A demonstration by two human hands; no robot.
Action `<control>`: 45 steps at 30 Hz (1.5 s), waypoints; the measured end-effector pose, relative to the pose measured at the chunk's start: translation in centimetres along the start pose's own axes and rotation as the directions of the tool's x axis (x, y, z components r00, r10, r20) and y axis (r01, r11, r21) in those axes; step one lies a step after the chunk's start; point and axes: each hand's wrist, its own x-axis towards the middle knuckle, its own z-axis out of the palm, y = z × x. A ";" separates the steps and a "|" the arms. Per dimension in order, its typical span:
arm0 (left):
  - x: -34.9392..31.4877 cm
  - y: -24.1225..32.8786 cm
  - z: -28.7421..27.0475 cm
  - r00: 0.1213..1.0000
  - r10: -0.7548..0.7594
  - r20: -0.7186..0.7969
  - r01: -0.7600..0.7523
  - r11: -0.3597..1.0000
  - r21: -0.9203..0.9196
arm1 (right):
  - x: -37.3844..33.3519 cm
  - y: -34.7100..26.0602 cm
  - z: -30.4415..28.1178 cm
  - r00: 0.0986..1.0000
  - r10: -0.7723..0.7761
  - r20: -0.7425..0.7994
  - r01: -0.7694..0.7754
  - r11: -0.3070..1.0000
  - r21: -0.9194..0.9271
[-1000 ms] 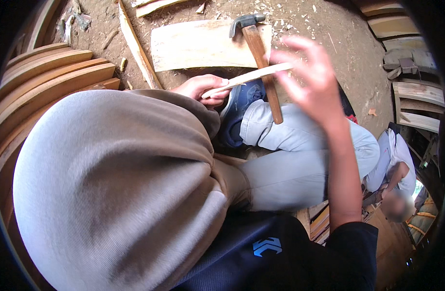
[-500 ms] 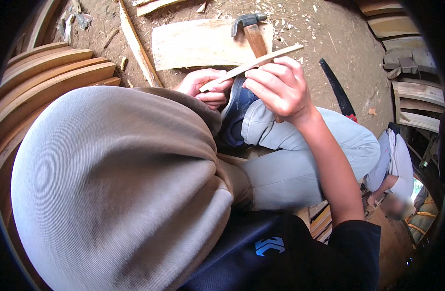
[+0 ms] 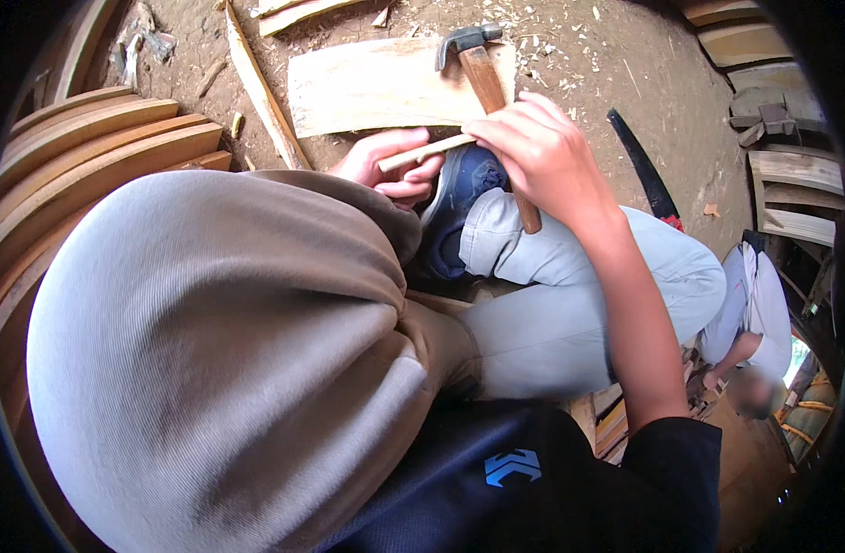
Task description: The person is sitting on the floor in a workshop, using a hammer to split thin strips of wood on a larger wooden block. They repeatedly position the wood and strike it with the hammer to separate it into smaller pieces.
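A thin, pale wooden strip (image 3: 421,154) spans the gap between my hands, just above a dark blue shoe (image 3: 455,207). Its near-left end lies in my left hand (image 3: 372,161), thumb above and curled fingers below. My right hand (image 3: 547,157) is closed over the other end and hides it. Behind that hand runs the wooden handle of a claw hammer (image 3: 482,78); its butt shows below my wrist against the trouser leg. The metal head rests over a flat pale board (image 3: 376,88) on the ground.
A dark saw blade (image 3: 644,166) lies to the right. Curved planks (image 3: 109,152) are stacked at left, more timber (image 3: 796,180) at right. A long wood offcut (image 3: 261,88) and shavings lie on the dirt. Beige cloth (image 3: 211,350) fills the lower left. Another person (image 3: 754,304) bends at far right.
My right hand has turned and slid over the strip's far end, which stuck out past the fingers before. More of the hammer handle's butt now shows. My left hand stays nearly in place.
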 end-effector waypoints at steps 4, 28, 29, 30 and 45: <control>0.5 -0.1 -1.3 0.917 0.395 0.063 -0.398 0.915 0.060 | 0.0 -0.8 0.5 0.964 0.237 -0.120 -0.225 0.969 0.103; 0.5 2.2 1.1 0.375 0.877 -0.301 -0.422 0.450 0.787 | 1.1 -4.4 2.8 0.892 0.383 -0.240 -0.337 0.917 0.214; 0.6 2.4 1.0 0.363 0.885 -0.291 -0.420 0.434 0.797 | 1.3 -4.8 2.8 0.865 0.459 -0.201 -0.399 0.874 0.278; 0.4 2.8 0.9 0.339 0.899 -0.278 -0.438 0.412 0.799 | 1.4 -5.1 2.9 0.833 0.531 -0.157 -0.459 0.822 0.338; -0.1 5.5 2.5 0.779 0.534 -0.329 -0.163 0.679 0.716 | 4.0 -4.0 2.4 0.559 0.777 0.288 -0.410 -0.043 0.911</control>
